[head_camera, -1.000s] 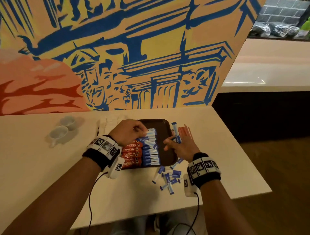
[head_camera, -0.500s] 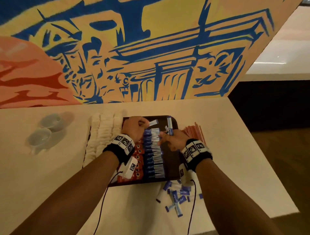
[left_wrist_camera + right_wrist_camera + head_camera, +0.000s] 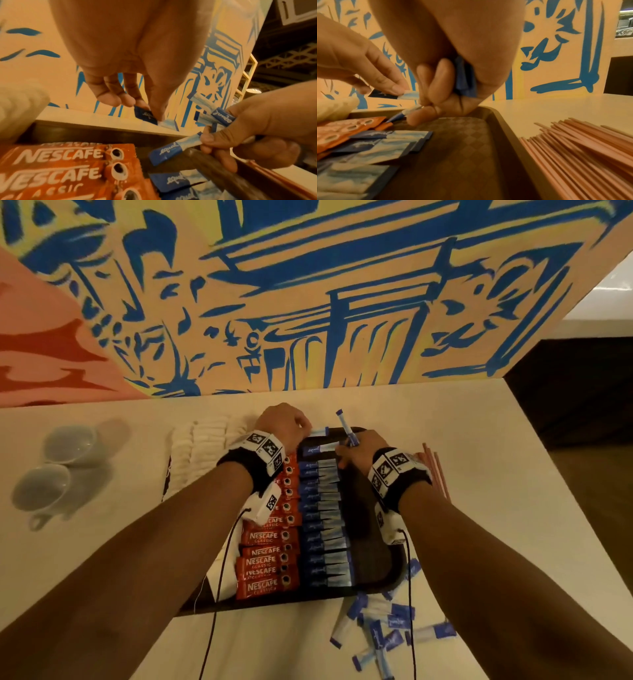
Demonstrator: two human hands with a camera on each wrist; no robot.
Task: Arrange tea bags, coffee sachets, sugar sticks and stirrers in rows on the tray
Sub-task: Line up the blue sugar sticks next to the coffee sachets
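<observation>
A dark brown tray point(image 3: 373, 546) holds a column of white tea bags point(image 3: 202, 453), a row of red coffee sachets point(image 3: 267, 542) and a row of blue sugar sticks point(image 3: 325, 529). At the tray's far end my left hand point(image 3: 305, 429) pinches one sugar stick point(image 3: 145, 115) just above the tray. My right hand point(image 3: 342, 450) grips a few spare sugar sticks point(image 3: 346, 428) in its palm, and its fingertips pinch another stick point(image 3: 173, 147) at the far end of the row. Pink stirrers point(image 3: 582, 146) lie on the table right of the tray.
Several loose sugar sticks point(image 3: 383, 631) lie scattered on the table by the tray's near right corner. Two white cups point(image 3: 54, 470) stand at the left. A painted wall point(image 3: 308, 302) rises just behind the tray. The table's edge runs along the right.
Both hands have moved to the far end of the tray. The right hand has brought a stick down at the far end of the sugar row. The head view has tilted downward.
</observation>
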